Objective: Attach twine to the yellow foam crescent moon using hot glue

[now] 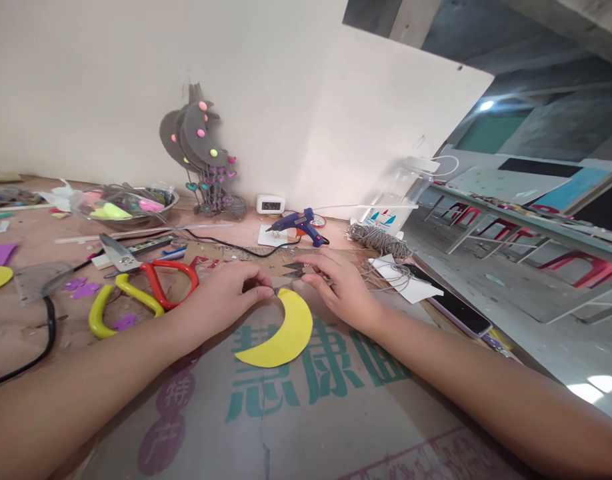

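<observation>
Head view puts you at the counter (11,340), yellow crescent (297,333) lying on the printed sheet (206,420) between your two hands, which sit apart. Your left hand (236,290) curls right at its upper tip; whether it pinches, I cannot tell. Your right hand (336,280) hovers beside the crescent, thumb and fingers parted! Beyond the crescent, a blue glue gun (300,220); left of it, scissors (123,259).
</observation>
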{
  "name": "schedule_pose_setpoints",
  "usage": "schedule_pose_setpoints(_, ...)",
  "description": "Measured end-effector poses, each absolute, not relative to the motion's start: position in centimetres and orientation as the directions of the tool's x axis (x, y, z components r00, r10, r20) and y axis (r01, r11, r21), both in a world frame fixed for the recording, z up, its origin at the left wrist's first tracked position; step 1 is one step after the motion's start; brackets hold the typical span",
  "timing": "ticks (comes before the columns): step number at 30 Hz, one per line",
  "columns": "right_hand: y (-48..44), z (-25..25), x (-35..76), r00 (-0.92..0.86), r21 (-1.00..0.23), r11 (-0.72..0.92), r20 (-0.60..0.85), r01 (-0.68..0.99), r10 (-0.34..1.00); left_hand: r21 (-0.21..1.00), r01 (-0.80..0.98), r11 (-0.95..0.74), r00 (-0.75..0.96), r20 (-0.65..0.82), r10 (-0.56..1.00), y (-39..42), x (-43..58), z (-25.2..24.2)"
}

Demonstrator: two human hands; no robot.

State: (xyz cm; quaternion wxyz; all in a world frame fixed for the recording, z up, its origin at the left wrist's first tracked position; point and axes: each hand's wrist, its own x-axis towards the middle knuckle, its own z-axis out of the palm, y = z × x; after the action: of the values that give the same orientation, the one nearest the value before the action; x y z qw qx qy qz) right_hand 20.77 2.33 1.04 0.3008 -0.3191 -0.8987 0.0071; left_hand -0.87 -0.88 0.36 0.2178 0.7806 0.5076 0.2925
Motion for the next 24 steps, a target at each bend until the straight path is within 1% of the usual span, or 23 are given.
schedule_pose_setpoints(3,2.1,0.9,20.9,-0.629,-0.223,0.82,0.547,0.527,0.553,0.77,0.576,-0.273,0.256,0.147,0.955,-1.2,-0.9,0.7)
schedule_pose_setpoints(6,1.8,0.7,21.0,-0.628,-0.285,0.837,0.559,0.468,0.542,0.828,0.524,-0.198,0.202,0.105,0.974,-1.2,-1.0,0.8)
schedule_pose_setpoints(8,1.6,0.5,21.0,-0.637,-0.32,0.832,0.537,0.453,0.553,0.835,0.518,-0.184,0.184,0.101,0.978,-1.2,-1.1,0.8)
schedule_pose_setpoints(11,1.5,0.3,20.9,-0.642,-0.369,0.783,0.449,0.5,0.621,0.84,0.512,-0.182,0.17,0.108,0.979,-1.1,-1.1,0.8)
schedule_pose_setpoints(14,1.8,0.0,20.8,-0.566,-0.454,0.692,0.4,0.561,0.721,0.848,0.495,-0.189,0.169,0.12,0.978,-1.3,-1.0,0.9)
schedule_pose_setpoints(16,2.0,0.0,20.7,-0.531,-0.499,0.655,0.386,0.568,0.754,0.85,0.488,-0.2,0.171,0.132,0.976,-1.4,-1.0,0.9)
schedule_pose_setpoints(21,1.6,0.5,20.0,-0.603,-0.591,0.642,0.303,0.488,0.738,0.846,0.48,-0.23,0.185,0.158,0.97,-1.4,-1.0,0.9)
schedule_pose_setpoints(24,1.1,0.7,19.7,-0.63,-0.647,0.626,0.278,0.435,0.725,0.829,0.499,-0.251,0.213,0.163,0.963,-1.1,-1.1,0.9)
